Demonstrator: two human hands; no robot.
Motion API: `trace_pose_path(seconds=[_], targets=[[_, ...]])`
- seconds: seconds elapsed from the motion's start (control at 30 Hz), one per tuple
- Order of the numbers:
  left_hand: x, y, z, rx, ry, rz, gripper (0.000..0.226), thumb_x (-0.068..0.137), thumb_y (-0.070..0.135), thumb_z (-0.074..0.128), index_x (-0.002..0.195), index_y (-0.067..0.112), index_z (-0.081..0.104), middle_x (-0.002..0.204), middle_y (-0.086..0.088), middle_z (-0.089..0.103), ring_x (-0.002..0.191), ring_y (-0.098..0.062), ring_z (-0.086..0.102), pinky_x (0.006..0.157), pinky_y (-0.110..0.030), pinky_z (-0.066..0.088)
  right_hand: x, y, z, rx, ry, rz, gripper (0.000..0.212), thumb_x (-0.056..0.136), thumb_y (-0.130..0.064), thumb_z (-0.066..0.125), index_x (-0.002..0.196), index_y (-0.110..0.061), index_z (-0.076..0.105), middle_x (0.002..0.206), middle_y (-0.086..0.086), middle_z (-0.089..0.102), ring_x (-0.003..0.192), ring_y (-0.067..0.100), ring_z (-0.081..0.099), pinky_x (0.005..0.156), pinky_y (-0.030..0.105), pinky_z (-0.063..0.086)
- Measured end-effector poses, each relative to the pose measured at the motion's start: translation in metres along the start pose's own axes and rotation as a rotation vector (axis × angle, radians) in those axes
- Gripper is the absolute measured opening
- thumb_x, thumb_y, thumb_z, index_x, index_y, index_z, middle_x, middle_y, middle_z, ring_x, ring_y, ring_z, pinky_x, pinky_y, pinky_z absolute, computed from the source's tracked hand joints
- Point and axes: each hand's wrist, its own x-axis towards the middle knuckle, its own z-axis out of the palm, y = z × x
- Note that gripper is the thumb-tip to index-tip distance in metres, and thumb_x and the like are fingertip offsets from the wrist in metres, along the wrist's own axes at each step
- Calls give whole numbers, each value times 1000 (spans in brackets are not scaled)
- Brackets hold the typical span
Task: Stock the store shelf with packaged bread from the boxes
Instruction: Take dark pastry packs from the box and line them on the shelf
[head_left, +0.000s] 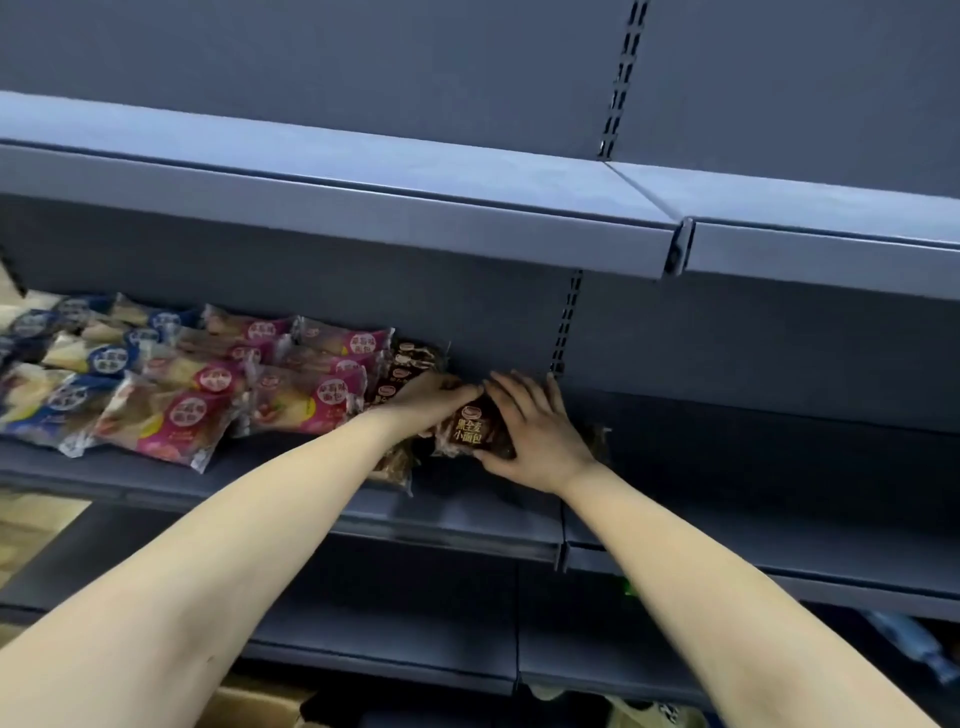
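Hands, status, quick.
Left hand: fingers on the brown bread packet; grip cannot be told.
Right hand: holding the same packet, thumb under its edge.
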Motion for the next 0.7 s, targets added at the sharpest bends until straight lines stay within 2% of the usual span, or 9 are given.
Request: trace_pose_path(seconds=[0.1, 0.2, 0.27, 0.37, 0.43, 0.53, 0.63, 0.7], targets=[[-4, -8, -2, 28, 59, -19, 43, 92, 53, 49, 119, 21, 60, 109, 0, 64, 89, -16, 59, 70, -34, 55, 2, -7, 3, -15, -11, -26, 99, 76, -73, 26, 151, -10, 18, 153, 8, 29, 144, 24, 18, 118, 49, -4], [-12, -12, -2, -49, 140, -20, 47, 92, 54, 47, 123, 20, 59, 112, -3, 62, 94, -20, 59, 70, -34, 55, 1, -12, 9, -41, -56, -62, 101, 77, -74, 35, 152, -10, 14, 143, 9, 42, 136, 25, 33, 119, 45, -2], [-15, -15, -6, -89, 189, -14, 46, 92, 54, 48, 119, 19, 60, 112, -7, 63, 98, -25, 61, 77, -38, 57, 1, -14, 14, -11, -14, -45, 94, 81, -67, 47, 151, -9, 20, 137, 11, 47, 130, 27, 41, 120, 43, 3], [-19, -20, -16, -217, 271, -24, 38, 95, 48, 46, 114, 18, 58, 111, -8, 65, 98, -28, 65, 76, -36, 57, 6, -13, 19, -5, 97, 31, 83, 82, -53, 61, 146, -9, 33, 129, 15, 54, 121, 34, 49, 117, 46, 17], [-20, -26, -26, -233, 366, -49, 42, 99, 43, 41, 125, 14, 54, 122, -12, 62, 111, -32, 59, 89, -36, 50, 12, -12, 22, -52, 159, 52, 79, 79, -45, 67, 143, -9, 39, 123, 16, 57, 114, 37, 53, 111, 53, 26], [-27, -41, -37, -103, 472, -75, 44, 102, 33, 34, 139, 11, 46, 133, -18, 54, 124, -33, 49, 96, -35, 38, 16, -14, 19, -116, 46, 98, 74, 88, -37, 58, 150, -17, 24, 138, 11, 45, 131, 32, 37, 115, 57, 14], [-32, -63, -40, -10, 476, -35, 38, 101, 24, 36, 134, 8, 49, 132, -17, 55, 122, -34, 50, 98, -36, 40, 20, -16, 24, -142, -101, 215, 76, 91, -27, 53, 152, -22, 10, 150, 5, 28, 143, 26, 14, 114, 59, -1], [-33, -78, -41, 106, 469, 4, 39, 99, 18, 38, 134, 7, 49, 139, -16, 49, 128, -33, 44, 104, -40, 37, 24, -18, 30, -112, -186, 321, 79, 89, -23, 56, 152, -22, 8, 153, 5, 24, 144, 27, 9, 114, 61, 0]])
